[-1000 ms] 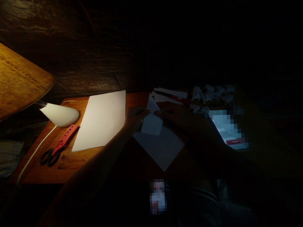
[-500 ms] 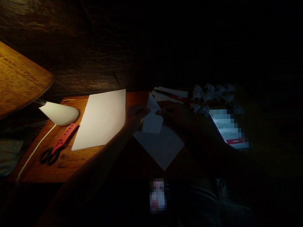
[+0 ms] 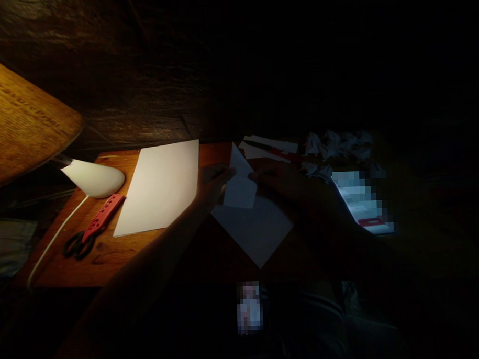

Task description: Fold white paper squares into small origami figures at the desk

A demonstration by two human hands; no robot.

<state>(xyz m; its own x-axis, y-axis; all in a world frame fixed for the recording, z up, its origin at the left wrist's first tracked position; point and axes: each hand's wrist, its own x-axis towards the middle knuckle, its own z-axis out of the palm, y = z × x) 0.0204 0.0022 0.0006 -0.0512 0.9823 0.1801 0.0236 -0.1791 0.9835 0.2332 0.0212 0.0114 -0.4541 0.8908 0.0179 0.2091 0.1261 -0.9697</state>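
Observation:
Between my two hands is a folded piece of white paper (image 3: 240, 187), its pointed tip facing away from me. My left hand (image 3: 215, 181) pinches its left edge, thumb on top. From the other side my right hand (image 3: 273, 179) grips the right edge, though its fingers are mostly in shadow. Beneath the folded piece a larger white paper sheet (image 3: 259, 236) lies on the table with one corner towards me. I cannot tell whether the two are joined.
On the left stand a lamp (image 3: 94, 178), red-sheathed scissors (image 3: 94, 226) and a stack of white paper (image 3: 161, 190). Behind my right hand lie paper strips with a red-handled tool (image 3: 281, 153) and several folded paper shapes (image 3: 332, 145). A lit tablet (image 3: 354, 196) is at right.
The folded paper's tip has shifted slightly left and away from me. Both hands keep their hold on its sides, and the surroundings look the same.

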